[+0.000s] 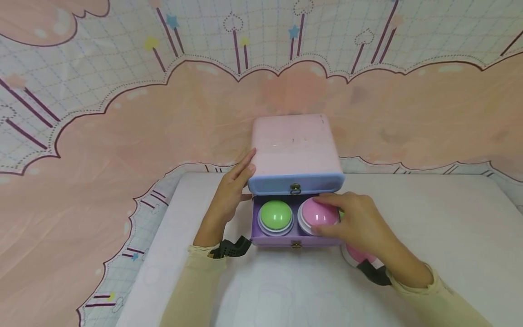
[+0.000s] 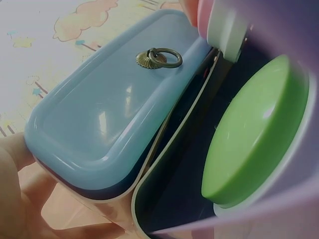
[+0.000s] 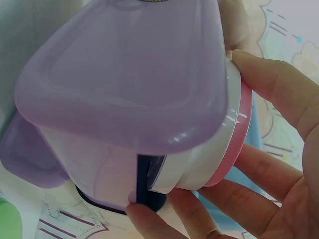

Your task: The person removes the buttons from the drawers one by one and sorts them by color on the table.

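A small chest [image 1: 294, 145] with a pink top and blue upper drawer front [image 2: 104, 104] stands at the table's back edge. Its purple lower drawer [image 3: 129, 79] is pulled out. My left hand [image 1: 226, 193] rests against the chest's left side, fingers fairly straight. A green-domed push button [image 1: 275, 215] with a white base sits in the drawer's left half. Over the right half, my right hand [image 1: 359, 222] grips a pink-domed push button [image 1: 318, 213] between thumb and fingers. In the right wrist view this button [image 3: 219, 129] is tilted at the drawer's edge.
Another pink-domed button [image 1: 359, 254] lies on the white table [image 1: 278, 286], partly under my right wrist. A bit of green [image 1: 341, 214] shows behind my right hand. A patterned cloth [image 1: 204, 113] hangs behind the table. Brass ring pulls [image 2: 159, 58] stick out from the drawer fronts.
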`<state>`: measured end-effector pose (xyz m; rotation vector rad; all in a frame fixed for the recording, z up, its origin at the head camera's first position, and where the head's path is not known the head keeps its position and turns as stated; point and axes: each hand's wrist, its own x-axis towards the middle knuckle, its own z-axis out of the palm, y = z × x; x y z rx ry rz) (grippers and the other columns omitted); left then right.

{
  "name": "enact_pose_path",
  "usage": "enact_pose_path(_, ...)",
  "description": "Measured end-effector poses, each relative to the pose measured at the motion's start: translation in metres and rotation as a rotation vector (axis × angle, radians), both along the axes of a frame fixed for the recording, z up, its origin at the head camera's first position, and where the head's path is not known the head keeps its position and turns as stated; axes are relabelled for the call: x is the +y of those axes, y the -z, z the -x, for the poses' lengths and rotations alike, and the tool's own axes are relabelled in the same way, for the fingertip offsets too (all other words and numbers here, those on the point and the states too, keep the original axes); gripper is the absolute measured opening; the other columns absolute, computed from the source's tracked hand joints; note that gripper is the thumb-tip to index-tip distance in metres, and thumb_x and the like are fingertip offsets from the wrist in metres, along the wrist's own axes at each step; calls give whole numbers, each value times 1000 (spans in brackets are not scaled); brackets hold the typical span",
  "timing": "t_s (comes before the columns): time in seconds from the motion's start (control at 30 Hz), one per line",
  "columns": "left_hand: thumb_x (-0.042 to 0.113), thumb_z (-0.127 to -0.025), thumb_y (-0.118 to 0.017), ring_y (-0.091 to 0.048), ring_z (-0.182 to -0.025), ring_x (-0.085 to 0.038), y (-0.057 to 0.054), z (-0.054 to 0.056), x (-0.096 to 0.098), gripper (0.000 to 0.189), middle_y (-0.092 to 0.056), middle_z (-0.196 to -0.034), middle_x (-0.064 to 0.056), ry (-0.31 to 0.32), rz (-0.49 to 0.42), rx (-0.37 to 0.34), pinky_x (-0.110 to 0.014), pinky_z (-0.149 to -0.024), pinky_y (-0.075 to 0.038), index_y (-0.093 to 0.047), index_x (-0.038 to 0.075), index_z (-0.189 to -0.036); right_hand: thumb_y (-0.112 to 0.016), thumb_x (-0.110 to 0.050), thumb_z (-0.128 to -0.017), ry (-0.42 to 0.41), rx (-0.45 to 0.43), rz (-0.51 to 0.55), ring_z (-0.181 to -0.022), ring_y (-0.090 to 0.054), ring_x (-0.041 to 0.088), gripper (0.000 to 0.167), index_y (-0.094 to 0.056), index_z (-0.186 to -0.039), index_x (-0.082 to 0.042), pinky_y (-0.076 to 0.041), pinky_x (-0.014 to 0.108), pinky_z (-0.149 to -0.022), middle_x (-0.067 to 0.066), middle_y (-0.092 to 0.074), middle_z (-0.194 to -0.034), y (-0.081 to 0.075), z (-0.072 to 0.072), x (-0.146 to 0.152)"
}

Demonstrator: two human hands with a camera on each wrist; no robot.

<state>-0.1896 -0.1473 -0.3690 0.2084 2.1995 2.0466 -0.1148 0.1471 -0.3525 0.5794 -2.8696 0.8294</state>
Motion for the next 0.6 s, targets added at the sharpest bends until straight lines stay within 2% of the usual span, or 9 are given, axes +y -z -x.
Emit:
enact_pose_path(0.2,41,-105,-54,-39,-147,-44,0,0,0,50,-26,-169,3,-1,5,4,-72,-99,-45,-42,43,-154,-91,-40,-74,16,-15,3,-93,-70,22,58,-75,-125,-18,-59,41,-78,6,-77,-110,-6,-3,5)
enact_pose_path(0.5,42,-105,-54,-38,-147,-44,-1,-1,0,50,-25,-169,3,-1,7,0,-73,-99,-44,-42,43,-154,-90,-40,-75,61,-26,4,-99,-68,26,61,-72,-131,-21,-59,42,-76,9,-74,-120,-19,-13,16)
enact_pose_path(0.6,41,-105,-54,-38,-147,-44,-1,-1,1,51,-25,-169,3,3,0,-1,-73,-99,-44,-42,43,-154,-90,-41,-76,70,-5,13,-103,-68,28,62,-72,-131,-21,-59,45,-76,10,-73,-124,-21,-15,23)
